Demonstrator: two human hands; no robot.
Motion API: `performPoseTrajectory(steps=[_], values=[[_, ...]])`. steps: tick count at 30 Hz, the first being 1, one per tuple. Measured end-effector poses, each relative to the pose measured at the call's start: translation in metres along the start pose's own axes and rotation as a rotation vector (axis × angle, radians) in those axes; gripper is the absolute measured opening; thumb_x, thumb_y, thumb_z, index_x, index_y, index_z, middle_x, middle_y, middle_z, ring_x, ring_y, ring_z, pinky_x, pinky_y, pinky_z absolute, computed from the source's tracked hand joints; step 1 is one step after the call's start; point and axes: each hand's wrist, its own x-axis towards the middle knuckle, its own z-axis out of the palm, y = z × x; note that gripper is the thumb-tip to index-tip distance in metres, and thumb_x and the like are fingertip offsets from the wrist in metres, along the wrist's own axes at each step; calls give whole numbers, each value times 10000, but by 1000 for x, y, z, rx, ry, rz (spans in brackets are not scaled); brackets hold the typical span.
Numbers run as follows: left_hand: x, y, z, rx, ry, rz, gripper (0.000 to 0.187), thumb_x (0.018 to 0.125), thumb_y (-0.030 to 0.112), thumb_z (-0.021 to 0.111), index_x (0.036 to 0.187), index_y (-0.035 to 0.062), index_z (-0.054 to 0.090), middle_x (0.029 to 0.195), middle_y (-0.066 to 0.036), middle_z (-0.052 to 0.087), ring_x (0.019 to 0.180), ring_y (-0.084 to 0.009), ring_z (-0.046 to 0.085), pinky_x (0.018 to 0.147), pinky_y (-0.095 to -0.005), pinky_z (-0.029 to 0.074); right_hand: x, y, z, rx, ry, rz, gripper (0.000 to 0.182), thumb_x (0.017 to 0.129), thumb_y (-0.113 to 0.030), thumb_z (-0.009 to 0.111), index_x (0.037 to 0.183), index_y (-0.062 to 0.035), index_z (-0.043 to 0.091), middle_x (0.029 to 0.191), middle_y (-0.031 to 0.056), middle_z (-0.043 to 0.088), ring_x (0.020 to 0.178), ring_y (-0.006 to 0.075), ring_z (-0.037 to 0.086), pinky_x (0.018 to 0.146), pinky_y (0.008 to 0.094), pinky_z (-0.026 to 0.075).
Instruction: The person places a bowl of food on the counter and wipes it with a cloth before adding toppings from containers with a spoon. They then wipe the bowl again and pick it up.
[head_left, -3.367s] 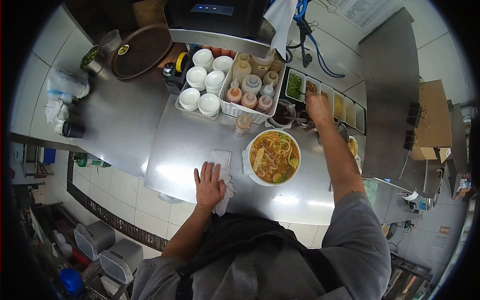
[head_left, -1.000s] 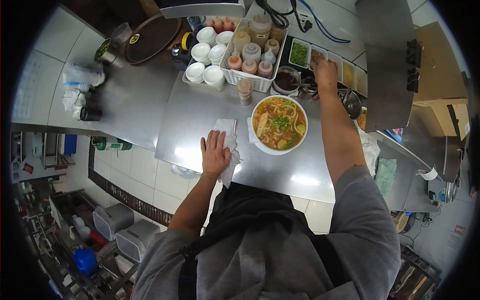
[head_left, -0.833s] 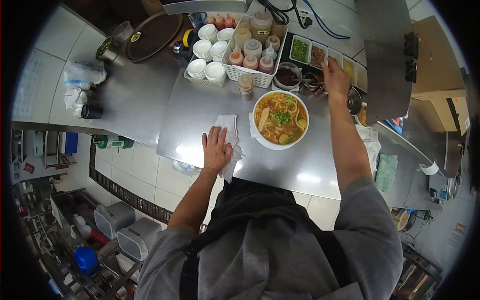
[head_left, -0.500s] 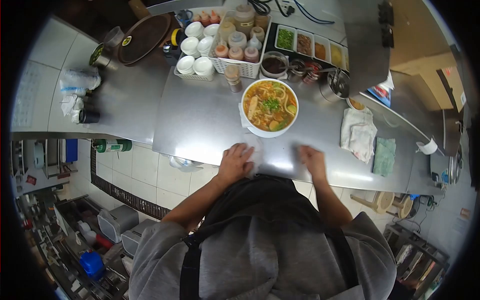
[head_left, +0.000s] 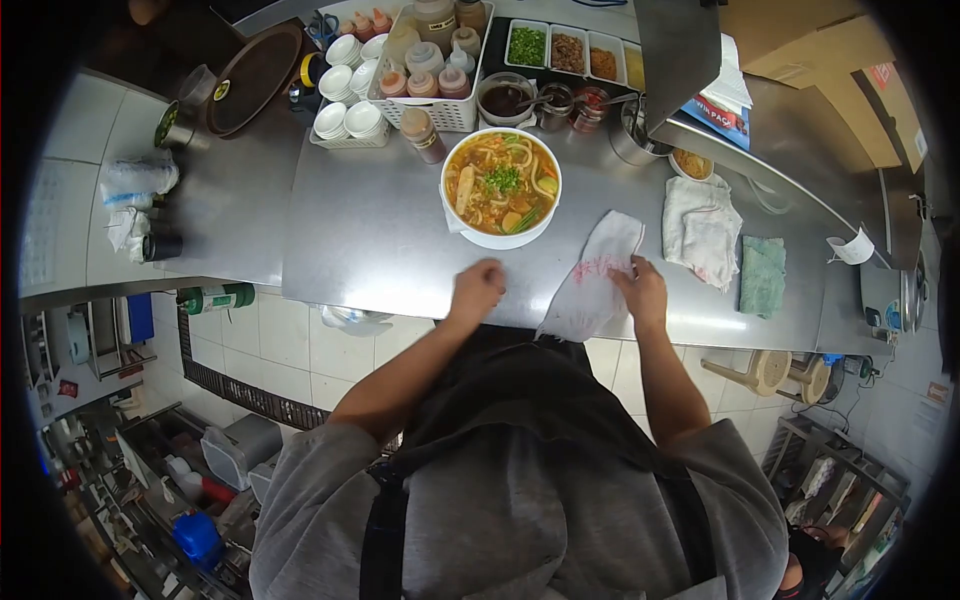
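My right hand point(head_left: 645, 292) pinches the edge of a white cloth point(head_left: 590, 280) with red marks, stretched slantwise over the steel counter's front edge. Left of the cloth, my left hand point(head_left: 480, 290) is slightly blurred above the counter, its fingers curled in and nothing visible in them. Beyond both hands stands a white bowl point(head_left: 501, 240) of noodle soup point(head_left: 490, 205) topped with chopped green herbs. A white item, partly hidden, shows beneath the bowl's left side.
Behind the bowl are a shaker bottle point(head_left: 422, 135), a basket of sauce bottles point(head_left: 440, 118), stacked white dishes point(head_left: 335, 83) and topping trays point(head_left: 567, 50). Folded white point(head_left: 700, 225) and green point(head_left: 763, 277) cloths lie right. Part of another person point(head_left: 812, 555) shows at lower right.
The red-marked cloth is now spread out in my right hand. My left hand has lifted from the counter edge, its fingers now curled. The view has shifted, moving the bowl left and up.
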Motion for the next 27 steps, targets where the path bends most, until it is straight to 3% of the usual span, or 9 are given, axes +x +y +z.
performPoseTrajectory(steps=[2, 5, 7, 9, 10, 14, 17, 21, 27], values=[[17, -10, -15, -596, 2, -287, 209, 885, 167, 530, 996, -3, 581, 816, -97, 636, 758, -197, 652, 603, -292, 494, 7, -8, -6, -16, 73, -65, 392, 742, -196, 715, 1056, 8, 598, 1024, 191, 600, 880, 348, 598, 751, 407, 490], [29, 5, -25, -822, 34, -243, 142, 883, 156, 550, 896, 16, 569, 797, -88, 626, 681, -187, 634, 561, -266, 467, 16, -14, 14, -10, 165, -143, 449, 744, -185, 703, 1117, 22, 562, 1163, 199, 549, 1011, 367, 552, 855, 414, 463], [33, 7, -24, -799, 51, -271, 131, 881, 154, 557, 876, 23, 565, 780, -81, 621, 658, -178, 622, 564, -260, 466, 14, -17, 39, -33, 173, -188, 452, 733, -130, 689, 1124, 49, 548, 1194, 199, 540, 1101, 376, 496, 959, 411, 404], [38, 7, -26, -769, 69, -294, 124, 879, 152, 565, 856, 29, 562, 762, -74, 617, 636, -170, 610, 567, -255, 464, 12, -33, 61, 22, 49, -394, 419, 697, -47, 657, 1097, 40, 568, 1188, 192, 549, 1112, 355, 493, 968, 410, 401], [39, 4, -28, -782, 57, -287, 114, 879, 145, 565, 838, 38, 557, 740, -69, 611, 629, -163, 602, 558, -251, 455, 5, -43, 67, 38, -42, -580, 392, 654, 4, 609, 1045, 35, 593, 1160, 184, 564, 1099, 337, 506, 967, 396, 407], [41, -2, -27, -834, 30, -274, 112, 879, 134, 563, 797, 59, 548, 693, -56, 597, 574, -143, 559, 512, -246, 418, -20, -94, 79, 108, -157, -836, 316, 647, 3, 572, 957, 6, 631, 1019, 116, 614, 998, 265, 552, 915, 358, 439], [42, -6, -33, -836, -29, -231, 110, 865, 118, 578, 780, 51, 559, 662, -58, 598, 527, -145, 561, 460, -250, 406, -20, -102, 79, 164, -253, -899, 279, 656, 12, 557, 922, -18, 634, 957, 96, 623, 954, 254, 563, 897, 349, 443], [44, -8, -36, -784, -55, -216, 116, 861, 113, 576, 768, 47, 558, 655, -60, 593, 504, -143, 545, 435, -254, 385, -17, -85, 56, 215, -465, -903, 234, 652, 15, 565, 871, -36, 631, 935, 85, 629, 939, 262, 569, 877, 352, 452], [28, 13, -23, -557, -89, -289, 219, 819, 203, 632, 814, -11, 582, 646, -73, 579, 471, -162, 555, 386, -263, 394, -5, -41, 17, 241, -54, -492, 243, 658, 44, 550, 874, -27, 637, 977, 107, 638, 958, 309, 568, 856, 376, 462]])
